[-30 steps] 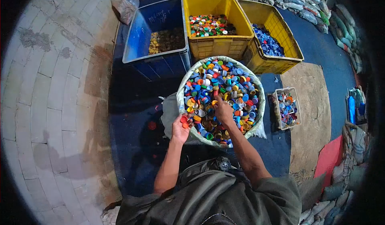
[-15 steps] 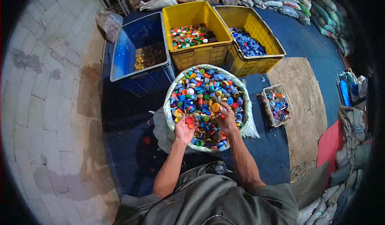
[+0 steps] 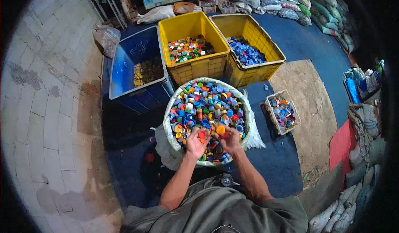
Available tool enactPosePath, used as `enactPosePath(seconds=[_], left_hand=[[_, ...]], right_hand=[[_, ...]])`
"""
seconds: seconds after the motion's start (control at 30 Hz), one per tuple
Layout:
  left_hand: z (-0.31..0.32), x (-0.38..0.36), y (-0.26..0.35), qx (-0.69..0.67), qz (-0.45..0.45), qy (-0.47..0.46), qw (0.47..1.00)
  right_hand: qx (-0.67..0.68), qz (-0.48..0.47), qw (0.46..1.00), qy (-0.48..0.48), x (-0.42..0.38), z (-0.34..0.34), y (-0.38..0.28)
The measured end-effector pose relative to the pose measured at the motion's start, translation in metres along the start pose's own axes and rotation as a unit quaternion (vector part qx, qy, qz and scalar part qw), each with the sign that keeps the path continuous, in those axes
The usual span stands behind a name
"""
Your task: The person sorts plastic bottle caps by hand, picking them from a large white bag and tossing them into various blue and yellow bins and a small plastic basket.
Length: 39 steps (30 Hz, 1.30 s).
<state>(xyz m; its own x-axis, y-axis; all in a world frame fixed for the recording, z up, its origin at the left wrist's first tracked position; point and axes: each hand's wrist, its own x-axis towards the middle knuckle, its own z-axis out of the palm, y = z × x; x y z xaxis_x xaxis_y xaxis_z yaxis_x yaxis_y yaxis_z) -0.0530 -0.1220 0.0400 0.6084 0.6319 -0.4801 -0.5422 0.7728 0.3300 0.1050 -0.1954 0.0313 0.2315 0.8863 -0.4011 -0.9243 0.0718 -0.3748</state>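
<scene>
A round, cloth-lined tub (image 3: 167, 123) full of mixed coloured plastic bottle caps (image 3: 203, 104) stands right in front of me. My left hand (image 3: 196, 143) is over the near part of the heap, palm up, with red bottle caps (image 3: 202, 136) lying at its fingers. Beside it, my right hand (image 3: 228, 141) grips an orange bottle cap (image 3: 220, 130) at the fingertips, and something red shows just under it. The two hands are close together, a small gap between them.
Behind the tub stand a blue bin (image 3: 120, 83) with yellowish and dark caps, a yellow bin (image 3: 195, 69) with mixed caps, and another yellow bin (image 3: 259, 69) with blue caps. A small white crate (image 3: 286, 130) sits to the right. Filled sacks (image 3: 332, 15) line the back right.
My right hand has moved left and down, closer to my left hand, carrying the orange cap. The left hand still has its red caps. The whole view has shifted slightly.
</scene>
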Motion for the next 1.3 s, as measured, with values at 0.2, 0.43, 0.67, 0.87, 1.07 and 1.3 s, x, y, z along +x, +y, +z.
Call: enactPosePath(seconds=[0.2, 0.43, 0.67, 0.87, 1.07, 1.3], left_hand=[[-0.01, -0.008, -0.018, -0.021, -0.025, 0.06, 0.998], [-0.001, -0.007, -0.012, -0.056, -0.019, 0.06, 0.996], [-0.003, 0.036, 0.017, -0.091, 0.002, 0.033, 0.995], [0.024, 0.114, 0.071, -0.101, 0.064, -0.03, 0.992], [0.178, 0.193, 0.204, -0.093, 0.154, -0.18, 0.967], [0.179, 0.19, 0.239, 0.152, 0.273, 0.042, 0.949]], right_hand=[[0.035, 0.04, 0.998, -0.023, -0.02, -0.015, 0.024], [-0.074, 0.036, 0.996, 0.036, -0.027, 0.02, 0.021], [-0.077, 0.008, 0.997, 0.021, 0.021, 0.031, 0.013], [-0.116, -0.001, 0.989, -0.095, 0.109, 0.063, -0.014], [-0.243, -0.139, 0.955, -0.099, 0.232, 0.205, -0.088], [-0.255, -0.287, 0.912, -0.147, 0.264, 0.188, -0.144]])
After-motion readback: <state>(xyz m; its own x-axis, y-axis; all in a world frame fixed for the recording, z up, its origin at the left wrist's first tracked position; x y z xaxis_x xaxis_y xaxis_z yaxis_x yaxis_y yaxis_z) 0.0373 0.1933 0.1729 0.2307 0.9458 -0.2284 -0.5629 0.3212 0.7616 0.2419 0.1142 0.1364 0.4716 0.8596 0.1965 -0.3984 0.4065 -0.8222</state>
